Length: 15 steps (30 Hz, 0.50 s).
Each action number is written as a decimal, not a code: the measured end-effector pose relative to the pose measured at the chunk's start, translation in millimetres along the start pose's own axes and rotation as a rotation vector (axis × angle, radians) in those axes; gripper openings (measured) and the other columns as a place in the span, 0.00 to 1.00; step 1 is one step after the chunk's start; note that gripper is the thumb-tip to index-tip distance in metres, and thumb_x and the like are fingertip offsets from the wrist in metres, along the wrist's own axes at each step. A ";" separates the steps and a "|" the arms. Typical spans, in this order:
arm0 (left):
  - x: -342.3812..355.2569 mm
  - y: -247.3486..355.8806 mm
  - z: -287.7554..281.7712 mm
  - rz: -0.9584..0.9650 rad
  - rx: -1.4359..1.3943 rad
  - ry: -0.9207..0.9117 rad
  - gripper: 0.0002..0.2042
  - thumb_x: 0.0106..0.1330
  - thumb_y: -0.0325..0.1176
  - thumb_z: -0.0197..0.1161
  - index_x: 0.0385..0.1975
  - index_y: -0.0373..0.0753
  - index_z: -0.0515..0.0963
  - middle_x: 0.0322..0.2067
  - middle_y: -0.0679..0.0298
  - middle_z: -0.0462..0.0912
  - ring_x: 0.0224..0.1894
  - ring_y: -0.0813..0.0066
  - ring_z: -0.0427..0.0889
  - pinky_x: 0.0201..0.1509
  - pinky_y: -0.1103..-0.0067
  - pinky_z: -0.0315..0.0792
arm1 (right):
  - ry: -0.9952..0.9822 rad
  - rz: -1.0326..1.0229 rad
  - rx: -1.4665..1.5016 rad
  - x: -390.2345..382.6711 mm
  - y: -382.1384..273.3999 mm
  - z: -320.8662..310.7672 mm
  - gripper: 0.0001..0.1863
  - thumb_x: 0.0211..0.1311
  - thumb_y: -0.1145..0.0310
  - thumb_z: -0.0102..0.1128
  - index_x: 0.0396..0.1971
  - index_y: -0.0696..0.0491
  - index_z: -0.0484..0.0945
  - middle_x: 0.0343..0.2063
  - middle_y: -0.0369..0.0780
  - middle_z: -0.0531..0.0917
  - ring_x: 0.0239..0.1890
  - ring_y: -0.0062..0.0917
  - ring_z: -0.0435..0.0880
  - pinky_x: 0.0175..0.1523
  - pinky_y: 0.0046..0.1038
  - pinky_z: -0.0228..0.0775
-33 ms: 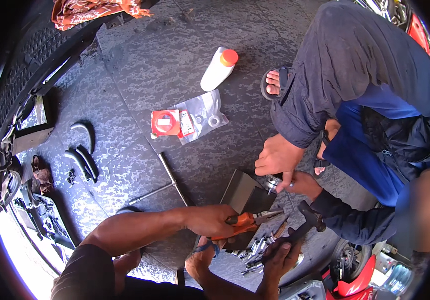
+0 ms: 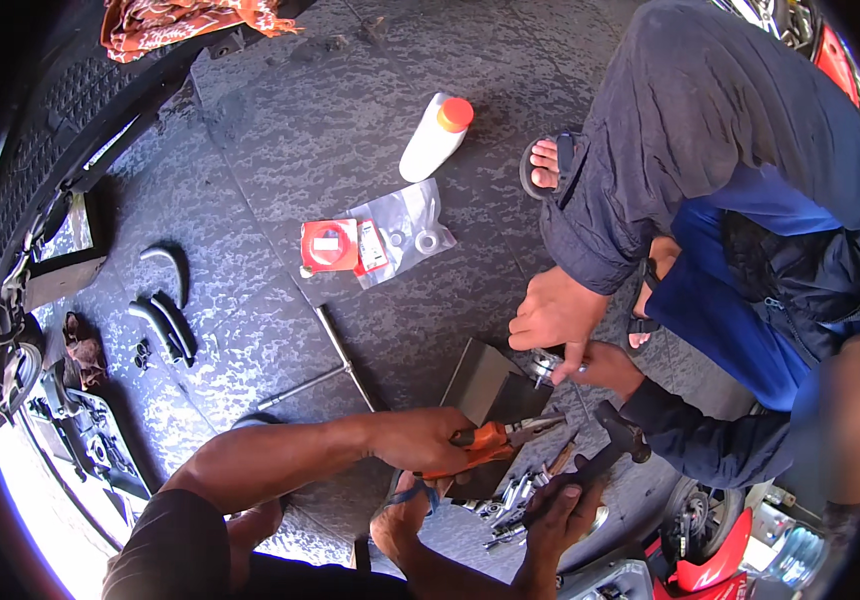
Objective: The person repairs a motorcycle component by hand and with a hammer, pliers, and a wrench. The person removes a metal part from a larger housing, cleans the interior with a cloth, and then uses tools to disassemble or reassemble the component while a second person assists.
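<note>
Little has moved since the earlier frame: the pliers (image 2: 482, 446) sit very slightly higher, and the small shift of everything on the floor matches a nudge of the head camera.

Left hand (image 2: 420, 440): closed round the pliers' orange handles, nose pointing right, near the block's edge. Whether the nose is parted cannot be told. Right hand (image 2: 567, 508): wrapped round the handle of the hammer (image 2: 623, 436), head raised toward the co-worker's lower forearm.

Just beyond, the co-worker's upper hand (image 2: 558, 315) and lower hand (image 2: 605, 370) meet at a metal part (image 2: 544, 368) beside the dark block (image 2: 490, 382). Its support beneath is hidden.

Principal risk, in judgement: a hammer swing here could strike the co-worker's fingers or forearm, caused by close quarters. A loose pinch could let the part slip off the block's edge; a hard squeeze of the pliers could mark it.

Below the block, sockets (image 2: 515, 500) lie jumbled under both tools; a dropped tool could scatter them. A strapped foot (image 2: 398, 522) below the left hand stands exposed to a fall.

Further out, the T-wrench (image 2: 347, 366) lies flat, a trip hazard. The bag (image 2: 412, 238) holds rings, which could roll out if its mouth is open. The bottle (image 2: 428, 145) lies farther off, capped.
</note>
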State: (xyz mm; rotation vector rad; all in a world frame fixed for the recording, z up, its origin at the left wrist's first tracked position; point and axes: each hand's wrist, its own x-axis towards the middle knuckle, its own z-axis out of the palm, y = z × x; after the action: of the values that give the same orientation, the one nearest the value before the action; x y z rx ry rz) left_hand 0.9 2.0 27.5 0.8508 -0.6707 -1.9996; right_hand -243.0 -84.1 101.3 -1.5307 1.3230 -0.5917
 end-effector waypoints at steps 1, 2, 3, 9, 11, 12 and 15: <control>1.7 -1.1 -1.2 -0.006 -0.009 -0.007 0.13 0.63 0.36 0.56 0.34 0.31 0.80 0.26 0.61 0.83 0.30 0.75 0.83 0.35 0.74 0.76 | 0.003 0.003 -0.020 -0.4 0.8 -0.7 0.32 0.73 0.44 0.54 0.61 0.57 0.66 0.22 0.31 0.71 0.16 0.12 0.67 0.18 0.16 0.60; 3.8 -1.9 -3.7 -0.017 -0.007 -0.010 0.13 0.63 0.36 0.56 0.35 0.30 0.80 0.26 0.62 0.83 0.30 0.76 0.83 0.36 0.74 0.76 | -0.002 0.009 -0.023 -0.7 1.3 -1.4 0.32 0.73 0.45 0.54 0.61 0.56 0.66 0.22 0.30 0.71 0.16 0.12 0.67 0.18 0.16 0.60; 5.6 -2.4 -5.8 -0.027 -0.005 -0.012 0.14 0.64 0.36 0.56 0.37 0.30 0.79 0.27 0.62 0.83 0.31 0.76 0.82 0.36 0.74 0.75 | -0.017 0.014 -0.011 -0.7 1.4 -2.1 0.32 0.73 0.45 0.55 0.61 0.56 0.66 0.22 0.30 0.71 0.16 0.12 0.67 0.18 0.16 0.60; 10.5 1.2 -14.2 -0.053 0.097 -0.006 0.14 0.62 0.36 0.57 0.34 0.29 0.81 0.28 0.61 0.84 0.30 0.74 0.83 0.37 0.74 0.76 | -0.012 0.038 -0.053 -1.1 2.0 -6.2 0.30 0.74 0.46 0.53 0.61 0.56 0.67 0.22 0.30 0.71 0.16 0.11 0.67 0.19 0.17 0.59; 9.9 3.3 -14.2 -0.055 0.075 0.016 0.14 0.62 0.38 0.58 0.33 0.30 0.80 0.26 0.62 0.82 0.29 0.75 0.81 0.35 0.74 0.73 | 0.003 0.034 -0.067 -0.2 2.8 -5.4 0.30 0.74 0.46 0.53 0.60 0.56 0.67 0.21 0.30 0.71 0.16 0.11 0.67 0.19 0.17 0.59; 9.8 4.4 -14.0 -0.065 0.080 0.028 0.14 0.61 0.38 0.58 0.33 0.31 0.79 0.26 0.62 0.81 0.28 0.76 0.80 0.34 0.74 0.72 | -0.008 0.032 -0.044 -0.4 2.5 -4.6 0.30 0.74 0.46 0.52 0.60 0.56 0.67 0.21 0.30 0.71 0.16 0.11 0.67 0.19 0.17 0.60; 9.2 6.9 -13.6 -0.070 0.098 0.059 0.15 0.62 0.39 0.58 0.34 0.31 0.80 0.26 0.62 0.81 0.28 0.75 0.80 0.34 0.74 0.72 | -0.009 0.038 -0.056 -1.5 -0.2 -1.8 0.30 0.74 0.46 0.52 0.60 0.57 0.67 0.20 0.29 0.70 0.16 0.12 0.67 0.19 0.18 0.60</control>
State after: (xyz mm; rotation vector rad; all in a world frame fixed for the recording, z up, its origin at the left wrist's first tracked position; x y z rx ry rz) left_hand 11.0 -11.3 21.0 1.0000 -0.7183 -2.0082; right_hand -244.9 -83.4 102.5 -1.5477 1.3690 -0.5272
